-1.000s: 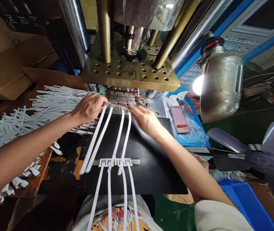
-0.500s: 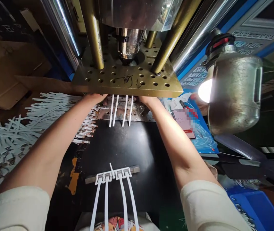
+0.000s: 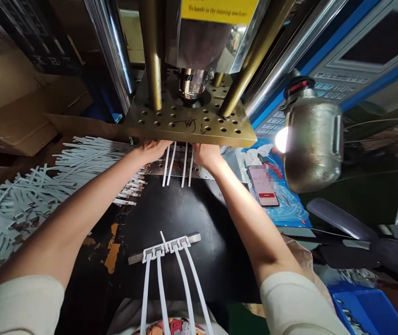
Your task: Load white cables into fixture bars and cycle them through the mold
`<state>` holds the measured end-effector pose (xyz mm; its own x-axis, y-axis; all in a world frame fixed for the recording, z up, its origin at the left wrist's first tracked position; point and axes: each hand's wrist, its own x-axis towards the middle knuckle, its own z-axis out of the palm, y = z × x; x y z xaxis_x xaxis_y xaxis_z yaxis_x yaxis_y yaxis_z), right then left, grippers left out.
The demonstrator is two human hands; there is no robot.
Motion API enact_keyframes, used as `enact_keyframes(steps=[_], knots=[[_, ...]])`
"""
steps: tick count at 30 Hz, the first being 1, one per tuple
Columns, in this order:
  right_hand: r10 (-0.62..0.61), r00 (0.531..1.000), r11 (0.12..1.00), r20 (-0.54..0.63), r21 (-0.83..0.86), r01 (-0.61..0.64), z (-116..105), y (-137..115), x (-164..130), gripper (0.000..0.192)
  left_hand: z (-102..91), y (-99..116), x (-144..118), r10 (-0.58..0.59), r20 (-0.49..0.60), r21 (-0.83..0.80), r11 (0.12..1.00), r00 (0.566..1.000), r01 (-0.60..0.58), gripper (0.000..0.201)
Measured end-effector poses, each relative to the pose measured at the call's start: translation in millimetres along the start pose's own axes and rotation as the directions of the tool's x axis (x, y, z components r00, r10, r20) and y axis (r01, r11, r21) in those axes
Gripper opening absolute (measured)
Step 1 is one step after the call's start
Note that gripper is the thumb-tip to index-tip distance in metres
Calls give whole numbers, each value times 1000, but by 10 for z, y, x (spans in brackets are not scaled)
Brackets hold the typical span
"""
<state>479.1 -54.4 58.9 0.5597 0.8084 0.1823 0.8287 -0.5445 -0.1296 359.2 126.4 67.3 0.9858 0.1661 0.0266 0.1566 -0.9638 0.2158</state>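
Observation:
Both my hands reach under the perforated brass plate [image 3: 188, 123] of a press. My left hand [image 3: 152, 150] and my right hand [image 3: 205, 154] sit on either side of several white strips [image 3: 178, 165] that stick out from under the plate onto a steel mould base [image 3: 157, 168]. The fingertips are hidden by the plate, so their grip does not show. Nearer to me, a second set of white strips [image 3: 171, 284] hangs from a metal bar [image 3: 165, 248] on the black work surface [image 3: 185, 214].
A heap of loose white strips [image 3: 34, 195] covers the left side, with cardboard boxes [image 3: 20, 116] behind. On the right a lit metal lamp [image 3: 312, 139] hangs over a phone [image 3: 263, 185] on blue plastic. A fan [image 3: 369, 237] and blue bin [image 3: 369, 309] lie lower right.
A second ago my hands held the strip ends in front of the plate; they have since pushed them in under it. In the last half second only the view shifted slightly.

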Motion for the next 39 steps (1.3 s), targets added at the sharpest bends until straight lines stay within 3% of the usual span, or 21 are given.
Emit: enact_keyframes(steps=[5, 8, 11, 12, 14, 17, 19, 21, 24, 34, 39], knots=[[-25, 999, 998, 24, -49, 26, -101, -140, 6, 45, -134, 270, 44, -32, -2, 7, 999, 999, 32, 49], [-34, 998, 999, -43, -23, 34, -135, -119, -439, 48, -129, 402, -303, -40, -34, -1, 999, 999, 40, 59], [-194, 971, 963, -140, 164, 216, -122, -15, -1372, 35, 22, 475, -1172, 104, -191, -102, 987, 976, -125, 57], [-247, 960, 933, -131, 235, 272, -120, 24, -1747, 33, 93, 478, -1553, 218, -212, -118, 962, 953, -246, 52], [-278, 955, 904, -104, 308, 297, -141, 76, -2483, 36, 226, 451, -2345, 347, -265, -39, 928, 900, -370, 51], [-302, 953, 909, -5, 298, 290, -217, 49, -3299, 56, 366, 381, -3289, 393, -227, 73, 919, 891, -387, 74], [-302, 952, 931, 41, 228, 285, -241, -19, -3572, 56, 438, 369, -3611, 309, -215, 129, 949, 926, -287, 72], [-287, 957, 951, 34, 131, 281, -217, -92, -3672, 50, 505, 400, -3709, 174, -225, 153, 978, 959, -142, 66], [-260, 965, 965, -25, 34, 261, -133, -166, -3671, 64, 575, 470, -3650, 50, -237, 163, 986, 970, -11, 71], [-226, 972, 974, -70, -4, 226, -122, -223, -3657, 69, 635, 360, -3665, 138, -252, 258, 963, 958, -71, 77], [-222, 972, 974, -71, 23, 224, -91, -210, -3677, 70, 672, 381, -3649, 119, -278, 259, 965, 953, -45, 73]])
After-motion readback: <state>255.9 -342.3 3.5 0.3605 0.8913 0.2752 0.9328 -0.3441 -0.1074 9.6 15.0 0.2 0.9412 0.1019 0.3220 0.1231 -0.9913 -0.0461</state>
